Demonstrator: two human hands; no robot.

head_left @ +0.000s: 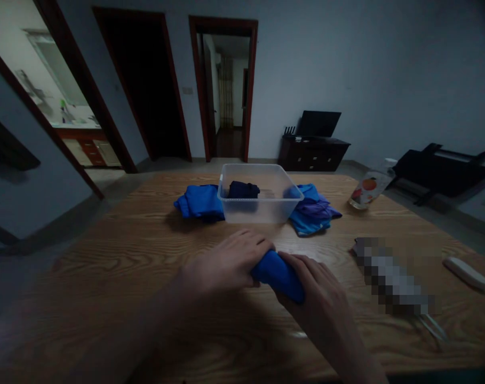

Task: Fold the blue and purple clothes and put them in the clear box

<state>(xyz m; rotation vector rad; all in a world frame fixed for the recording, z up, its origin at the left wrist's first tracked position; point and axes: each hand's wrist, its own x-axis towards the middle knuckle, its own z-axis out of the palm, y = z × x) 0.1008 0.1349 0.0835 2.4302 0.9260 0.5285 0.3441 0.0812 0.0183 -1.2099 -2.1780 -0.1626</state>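
Between my two hands is a tight roll of blue cloth (279,274), raised a little over the wooden table. My left hand (242,258) is closed round its far left end. At the near right end, my right hand (316,285) wraps it with the fingers on top. Just beyond them stands a clear plastic bin (262,210), holding a dark rolled cloth (243,190) on its left side. A crumpled blue cloth (200,202) lies left of the bin. To its right is a heap of blue and purple cloth (314,210).
On the table (126,256) at the right are a clear jug (368,189) with a fruit print, a blurred-out long item (394,277) with a cord, and a white oblong object (466,273). A dark cabinet (314,153) with a screen stands by the far wall.
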